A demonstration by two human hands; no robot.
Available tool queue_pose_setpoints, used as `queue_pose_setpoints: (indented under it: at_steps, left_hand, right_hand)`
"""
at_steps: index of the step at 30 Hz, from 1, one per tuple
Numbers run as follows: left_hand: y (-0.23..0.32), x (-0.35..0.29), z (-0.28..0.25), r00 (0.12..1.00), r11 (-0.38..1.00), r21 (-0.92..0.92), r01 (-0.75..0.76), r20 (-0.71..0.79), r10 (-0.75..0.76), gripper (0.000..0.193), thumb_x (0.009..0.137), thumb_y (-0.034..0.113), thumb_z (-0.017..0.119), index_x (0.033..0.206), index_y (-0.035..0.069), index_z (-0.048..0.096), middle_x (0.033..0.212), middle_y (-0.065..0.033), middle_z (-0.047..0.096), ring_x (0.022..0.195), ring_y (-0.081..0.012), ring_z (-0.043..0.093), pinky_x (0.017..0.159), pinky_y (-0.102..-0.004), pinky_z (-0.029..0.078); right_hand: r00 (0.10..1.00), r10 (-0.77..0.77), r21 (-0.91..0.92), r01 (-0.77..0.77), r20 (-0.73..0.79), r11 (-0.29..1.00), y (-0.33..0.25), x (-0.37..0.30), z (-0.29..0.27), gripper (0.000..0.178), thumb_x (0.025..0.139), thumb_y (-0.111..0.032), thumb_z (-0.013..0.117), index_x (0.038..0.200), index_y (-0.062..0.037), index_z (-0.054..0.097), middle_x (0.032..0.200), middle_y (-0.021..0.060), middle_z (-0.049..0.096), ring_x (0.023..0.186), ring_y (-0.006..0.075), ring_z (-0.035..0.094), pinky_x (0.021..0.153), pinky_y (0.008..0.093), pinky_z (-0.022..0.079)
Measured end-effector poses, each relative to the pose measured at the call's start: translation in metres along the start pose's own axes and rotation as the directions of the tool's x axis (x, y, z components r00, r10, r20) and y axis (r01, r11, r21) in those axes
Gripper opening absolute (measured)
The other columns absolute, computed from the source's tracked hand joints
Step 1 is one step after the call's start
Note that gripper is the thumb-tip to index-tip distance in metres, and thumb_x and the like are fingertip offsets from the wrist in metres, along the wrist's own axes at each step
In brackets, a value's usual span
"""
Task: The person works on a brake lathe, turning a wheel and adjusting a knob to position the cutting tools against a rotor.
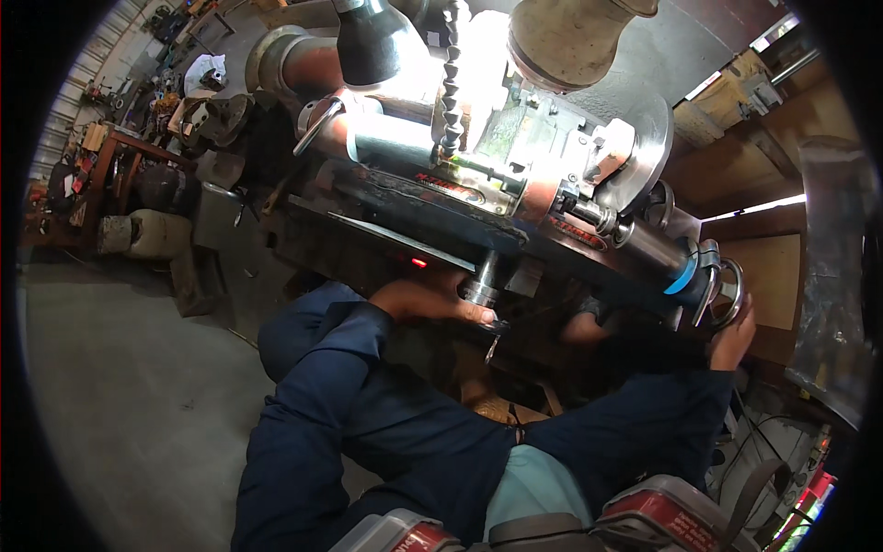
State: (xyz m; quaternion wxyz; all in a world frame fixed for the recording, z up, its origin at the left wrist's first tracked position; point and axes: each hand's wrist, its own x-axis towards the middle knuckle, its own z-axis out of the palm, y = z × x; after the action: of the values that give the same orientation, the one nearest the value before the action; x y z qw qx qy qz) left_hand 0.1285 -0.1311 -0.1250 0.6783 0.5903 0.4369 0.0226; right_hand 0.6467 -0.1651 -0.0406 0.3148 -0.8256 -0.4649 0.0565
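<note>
My left hand [430, 302] reaches under the front edge of a dark machine [409, 195]. It closes around the end of a short metal knob shaft [484, 281] that points down toward me. The thumb shows on the knob; the other fingers are partly hidden. Just below hangs a small shiny metal piece [492, 348], too small to name. At the machine's right end my right hand [733, 336] grips the rim of a silver handwheel [733, 293]. A blue band [682, 274] circles the metal cylinder beside that wheel.
A black lamp [375, 44] and a segmented coolant hose [452, 83] hang over the brightly lit machine bed. A round metal disc [648, 152] stands at its right rear. Parts clutter a bench [115, 152] at far left; a wooden panel [768, 276] stands at right.
</note>
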Motion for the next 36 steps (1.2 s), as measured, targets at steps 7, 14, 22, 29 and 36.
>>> queue_pose_setpoints:
  at_steps: [7, 14, 22, 29, 36]
  left_hand:
    - [-0.012, 0.008, 0.006, 0.999, 0.998, -0.046, -0.045, 0.012, 0.046, 0.098, 0.070, 0.048, 0.082, 0.139, -0.003, 0.035, 0.126, -0.0148, 0.055, 0.117, -0.0240, 0.050, 0.100, -0.0339, 0.039]
    - [0.002, -0.002, 0.006, 0.984, 0.988, -0.003, -0.152, -0.093, 0.151, 0.101, 0.058, 0.052, 0.086, 0.131, -0.004, 0.044, 0.121, -0.0178, 0.057, 0.113, -0.0287, 0.053, 0.096, -0.0370, 0.042]
    - [-0.014, 0.009, 0.010, 0.971, 0.983, 0.078, -0.169, -0.158, 0.180, 0.091, 0.057, 0.053, 0.084, 0.120, -0.005, 0.053, 0.113, -0.0184, 0.060, 0.107, -0.0298, 0.056, 0.091, -0.0370, 0.044]
    - [0.011, -0.004, 0.006, 0.986, 0.994, 0.011, -0.104, -0.131, 0.105, 0.091, 0.057, 0.051, 0.084, 0.121, -0.005, 0.053, 0.113, -0.0178, 0.060, 0.106, -0.0293, 0.056, 0.091, -0.0367, 0.044]
    - [-0.003, 0.000, 0.008, 0.989, 0.991, -0.065, -0.113, -0.105, 0.106, 0.090, 0.058, 0.047, 0.086, 0.124, -0.004, 0.051, 0.116, -0.0172, 0.058, 0.109, -0.0289, 0.055, 0.092, -0.0365, 0.043]
  right_hand:
    - [0.970, 0.051, 0.680, -0.203, 0.237, 0.704, 0.035, 0.005, 0.052, 0.046, 0.103, -0.037, 0.038, 0.116, -0.0008, 0.063, 0.093, 0.0100, 0.066, 0.083, 0.0134, 0.061, 0.076, 0.0275, 0.047]
    - [0.954, 0.082, 0.594, -0.246, 0.290, 0.766, -0.032, 0.019, 0.067, 0.045, 0.103, -0.037, 0.039, 0.116, -0.0021, 0.063, 0.087, 0.0075, 0.064, 0.078, 0.0114, 0.059, 0.071, 0.0264, 0.046]
    - [0.966, 0.152, 0.493, -0.238, 0.208, 0.837, -0.066, 0.053, 0.040, 0.043, 0.103, -0.037, 0.040, 0.115, -0.0036, 0.063, 0.080, 0.0047, 0.061, 0.072, 0.0092, 0.056, 0.066, 0.0252, 0.044]
    - [0.996, -0.084, 0.337, 0.076, 0.011, 0.938, -0.053, 0.051, 0.002, 0.039, 0.103, -0.031, 0.040, 0.116, -0.0033, 0.065, 0.064, -0.0072, 0.038, 0.059, 0.0039, 0.035, 0.053, 0.0250, 0.032]
    - [0.983, -0.185, 0.309, 0.175, 0.002, 0.935, -0.044, 0.019, -0.004, 0.040, 0.104, -0.030, 0.041, 0.119, 0.0002, 0.062, 0.091, 0.0016, 0.062, 0.085, 0.0093, 0.056, 0.078, 0.0249, 0.046]
